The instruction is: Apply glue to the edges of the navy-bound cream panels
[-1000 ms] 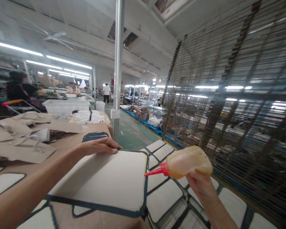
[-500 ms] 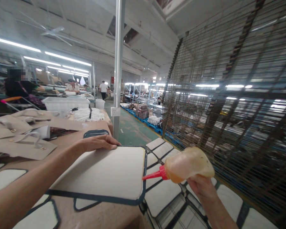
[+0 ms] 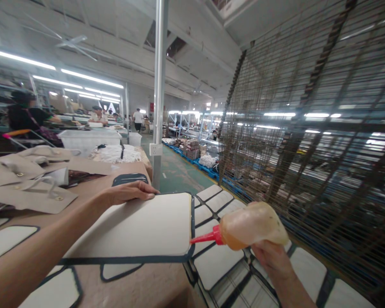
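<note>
A cream panel (image 3: 137, 229) with a dark blue border is held by its far edge in my left hand (image 3: 133, 192), fingers closed over that edge. My right hand (image 3: 272, 256) grips a squeeze glue bottle (image 3: 252, 226) lying sideways, its amber liquid pooled toward the red nozzle (image 3: 207, 236). The nozzle's tip is at the panel's right border, near the front right corner. A thin yellowish line runs along that border above the tip. Part of my right hand's fingers is hidden behind the bottle.
More bordered panels (image 3: 220, 261) lie spread out on the right. Beige pieces with handles (image 3: 32, 194) lie on the brown-covered table (image 3: 115, 286). A metal post (image 3: 158, 85) rises ahead, and a tall wire rack (image 3: 291, 107) stands at right. Several people are farther back.
The panel has shifted slightly left, its right side a little higher. The nozzle tip has moved down along the right border toward the front corner, and the yellowish line above it appears longer.
</note>
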`<state>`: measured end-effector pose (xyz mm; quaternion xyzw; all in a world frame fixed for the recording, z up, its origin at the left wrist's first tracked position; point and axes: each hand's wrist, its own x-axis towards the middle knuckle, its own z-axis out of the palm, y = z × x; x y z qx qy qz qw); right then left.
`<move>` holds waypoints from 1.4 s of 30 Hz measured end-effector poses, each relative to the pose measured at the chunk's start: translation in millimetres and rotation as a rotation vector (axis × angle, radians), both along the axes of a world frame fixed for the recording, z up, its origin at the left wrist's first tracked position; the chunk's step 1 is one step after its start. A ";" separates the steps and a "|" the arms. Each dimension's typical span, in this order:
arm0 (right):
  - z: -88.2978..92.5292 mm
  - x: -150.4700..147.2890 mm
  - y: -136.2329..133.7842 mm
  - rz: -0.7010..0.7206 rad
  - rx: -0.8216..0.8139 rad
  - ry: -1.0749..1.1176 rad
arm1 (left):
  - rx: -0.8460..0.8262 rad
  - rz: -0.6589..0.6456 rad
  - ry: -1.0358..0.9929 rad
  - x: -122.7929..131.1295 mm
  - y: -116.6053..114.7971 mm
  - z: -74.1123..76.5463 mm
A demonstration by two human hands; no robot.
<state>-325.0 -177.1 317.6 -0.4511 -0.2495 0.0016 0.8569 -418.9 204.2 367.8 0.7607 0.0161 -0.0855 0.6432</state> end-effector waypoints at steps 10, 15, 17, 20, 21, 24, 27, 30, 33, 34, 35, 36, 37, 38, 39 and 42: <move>-10.5 -3.1 3.7 -0.182 0.015 -0.126 | -0.148 0.047 0.013 -2.5 -1.2 -10.6; -14.1 -9.4 10.7 -0.247 0.031 -0.161 | -0.203 0.113 0.017 -0.1 1.6 -26.6; -16.4 -9.6 14.0 -0.281 0.066 -0.120 | -0.216 0.118 0.016 1.9 2.1 -33.4; -18.7 -6.9 18.5 -0.319 0.123 -0.089 | -0.233 0.133 0.007 5.3 -0.2 -41.2; -18.9 -5.5 19.8 -0.330 0.132 -0.086 | -0.243 0.136 0.005 6.5 -1.7 -43.3; -18.9 -1.1 23.6 -0.375 0.172 -0.052 | -0.282 0.158 -0.001 10.5 -7.3 -49.3; -19.3 2.3 26.2 -0.402 0.199 -0.039 | -0.330 0.195 -0.007 14.0 -13.1 -55.0; -21.5 4.6 27.1 -0.407 0.187 -0.066 | -0.361 0.243 -0.001 15.8 -18.9 -58.8; -24.2 5.9 26.9 -0.428 0.181 -0.056 | -0.375 0.280 0.001 16.2 -25.1 -60.1; -24.8 5.9 26.8 -0.432 0.180 -0.047 | -0.380 0.288 0.001 16.3 -27.2 -60.2; -25.2 5.5 26.9 -0.429 0.180 -0.037 | -0.386 0.293 -0.002 16.5 -29.5 -60.1; -25.2 4.8 27.0 -0.419 0.179 -0.027 | -0.395 0.298 -0.003 16.8 -31.8 -59.9; -24.9 3.9 27.2 -0.403 0.175 -0.021 | -0.405 0.299 -0.002 17.3 -34.2 -59.7; -24.4 2.8 27.6 -0.386 0.169 -0.019 | -0.417 0.298 0.000 18.0 -36.7 -59.4; -23.8 1.6 28.0 -0.371 0.162 -0.026 | -0.430 0.297 0.002 18.8 -39.1 -59.2; -22.1 -1.4 29.5 -0.350 0.133 -0.083 | -0.457 0.310 0.004 21.6 -45.2 -59.0</move>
